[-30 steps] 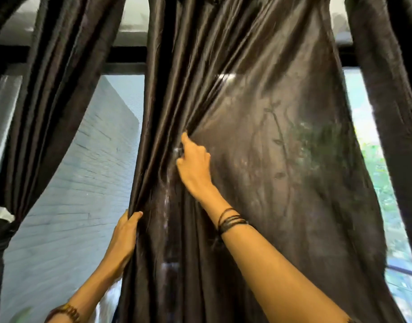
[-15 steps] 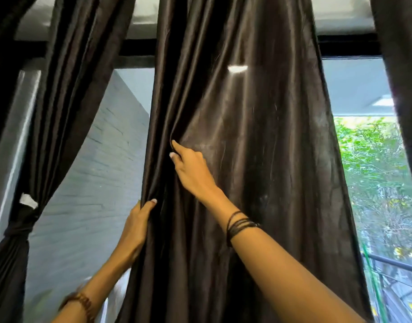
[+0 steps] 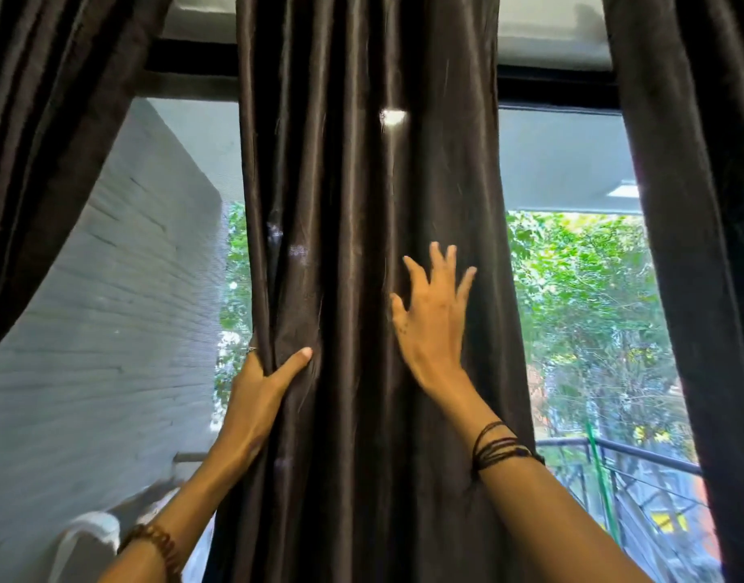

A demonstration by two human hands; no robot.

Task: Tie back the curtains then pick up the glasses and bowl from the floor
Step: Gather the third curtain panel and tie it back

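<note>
- Behind the fabric, a large window (image 3: 572,170) with a dark frame is seen, and through it a pale brick wall (image 3: 109,309) on the left and green trees (image 3: 584,296) on the right.
- A black railing (image 3: 639,456) is visible outside at the lower right.
- The middle curtain (image 3: 361,204), dark brown and shiny, is gathered into a narrow column of vertical folds in the centre of the view.
- Its left edge is gripped by the left hand (image 3: 256,397): the thumb is laid across the front of the folds, while the fingers are wrapped round behind the cloth and are mostly hidden.
- A brown beaded bracelet (image 3: 155,544) is worn on the left wrist.
- The right hand (image 3: 435,321) is laid flat against the front of the curtain, right of the centre, with its fingers straight and spread apart; nothing is pinched by it.
- Thin dark cords (image 3: 500,450) are wound round the right wrist.
- A second curtain (image 3: 46,140) is swept aside at the left, and a third curtain (image 3: 698,246) hangs at the right edge.
- Glasses, bowl and floor are outside the view.
</note>
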